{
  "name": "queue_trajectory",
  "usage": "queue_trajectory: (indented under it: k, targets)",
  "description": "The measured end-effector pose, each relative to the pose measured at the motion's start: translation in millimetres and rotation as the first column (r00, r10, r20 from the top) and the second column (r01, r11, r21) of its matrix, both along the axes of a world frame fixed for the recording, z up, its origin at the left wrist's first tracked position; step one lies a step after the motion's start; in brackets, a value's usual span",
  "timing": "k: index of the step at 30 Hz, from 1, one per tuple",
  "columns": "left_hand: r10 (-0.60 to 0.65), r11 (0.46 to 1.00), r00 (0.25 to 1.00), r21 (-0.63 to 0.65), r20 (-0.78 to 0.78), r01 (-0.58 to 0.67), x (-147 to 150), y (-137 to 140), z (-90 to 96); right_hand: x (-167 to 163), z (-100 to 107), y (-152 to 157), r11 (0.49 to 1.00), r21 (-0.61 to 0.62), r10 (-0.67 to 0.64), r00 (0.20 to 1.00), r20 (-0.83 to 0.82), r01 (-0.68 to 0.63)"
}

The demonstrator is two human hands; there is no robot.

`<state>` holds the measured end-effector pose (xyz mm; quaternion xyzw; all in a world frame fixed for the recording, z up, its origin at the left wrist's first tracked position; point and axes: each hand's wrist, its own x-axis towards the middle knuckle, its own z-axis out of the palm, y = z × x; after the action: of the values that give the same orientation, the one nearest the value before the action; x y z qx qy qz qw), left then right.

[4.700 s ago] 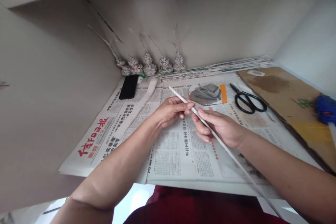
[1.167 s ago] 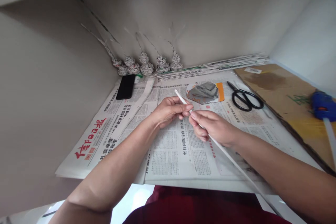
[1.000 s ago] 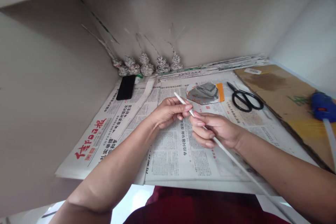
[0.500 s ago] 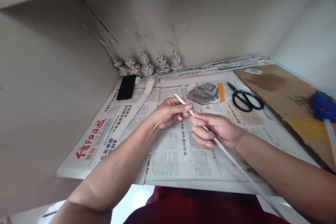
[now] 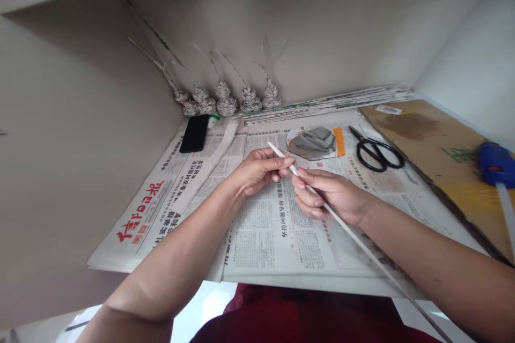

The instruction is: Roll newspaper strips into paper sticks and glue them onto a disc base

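A long, thin white paper tube (image 5: 362, 246) runs from between my hands down past the lower right edge of the view. Near its upper tip my left hand (image 5: 263, 171) pinches it between thumb and fingers. Just below, my right hand (image 5: 328, 193) is closed around the same tube, with thumb and forefinger close to the left fingertips. Both hands are above newspaper sheets (image 5: 257, 246) spread over the work surface. Beyond the fingers lies a folded grey cloth (image 5: 317, 140) on a white and orange piece.
Black scissors (image 5: 378, 154) lie right of the cloth, beside a cardboard sheet (image 5: 418, 134) and a blue glue gun (image 5: 497, 163). Several woven paper gourd shapes (image 5: 227, 102) stand along the back wall. A phone (image 5: 194, 134) and a bundle of paper tubes (image 5: 333, 103) lie there too.
My right hand's fingers have shifted slightly up and curled around the tube. The tube's lower length has swung a little. My left hand keeps its pinch almost in place.
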<state>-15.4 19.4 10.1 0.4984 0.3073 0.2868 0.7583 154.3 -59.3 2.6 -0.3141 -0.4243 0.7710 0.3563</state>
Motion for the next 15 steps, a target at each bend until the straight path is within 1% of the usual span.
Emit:
queue_trajectory:
  k: [3,4,5,6,8,9,10,11,12,13,14,15]
  targets:
    - [-0.03,0.998,0.999,0.05,-0.026,0.031,1.0,-0.3,-1.8,-1.0,-3.6,1.1,0.98,0.133,-0.169,0.971,0.17,0.147]
    - [-0.033,0.998,0.999,0.06,-0.031,0.035,1.5,-0.6,-2.3,-1.0,-4.7,1.8,0.972,0.155,-0.205,0.959,0.197,0.176]
    - [-0.03,0.998,0.999,0.061,-0.033,0.032,1.9,-0.9,-2.6,-0.6,-5.4,2.6,0.973,0.146,-0.204,0.961,0.189,0.178]
    - [-0.024,0.998,0.999,0.055,-0.03,0.026,2.2,-1.3,-2.6,0.1,-5.5,3.4,0.983,0.108,-0.165,0.975,0.149,0.15]
    - [-0.017,0.999,1.0,0.039,-0.015,0.017,2.2,-1.8,-2.2,2.5,-4.4,4.7,1.0,0.007,-0.03,0.999,0.018,0.029]
    - [-0.018,0.999,1.0,0.036,-0.006,0.018,2.1,-1.9,-1.9,3.7,-3.5,5.0,0.999,-0.024,0.03,0.999,-0.039,-0.031]
    - [-0.02,0.999,1.0,0.036,0.002,0.02,1.9,-1.9,-1.8,4.7,-2.6,5.1,0.997,-0.037,0.064,0.996,-0.069,-0.067]
    - [-0.018,0.999,1.0,0.036,0.006,0.018,1.8,-1.7,-1.9,5.4,-2.0,5.0,0.997,-0.035,0.067,0.996,-0.062,-0.069]
    - [-0.012,0.999,1.0,0.039,0.004,0.012,1.7,-1.3,-2.3,5.7,-1.8,4.7,0.999,-0.013,0.04,0.999,-0.014,-0.04]
    - [-0.001,0.999,1.0,0.043,-0.005,0.002,1.7,-0.8,-2.9,5.7,-2.0,4.2,0.999,0.037,-0.012,0.997,0.071,0.01]
    - [0.012,0.999,1.0,0.05,-0.018,-0.011,1.8,-0.2,-3.6,5.5,-2.6,3.7,0.991,0.115,-0.084,0.981,0.177,0.064]
    - [0.024,0.998,0.999,0.06,-0.031,-0.022,2.0,0.3,-4.4,5.2,-3.3,3.2,0.972,0.209,-0.166,0.944,0.286,0.108]
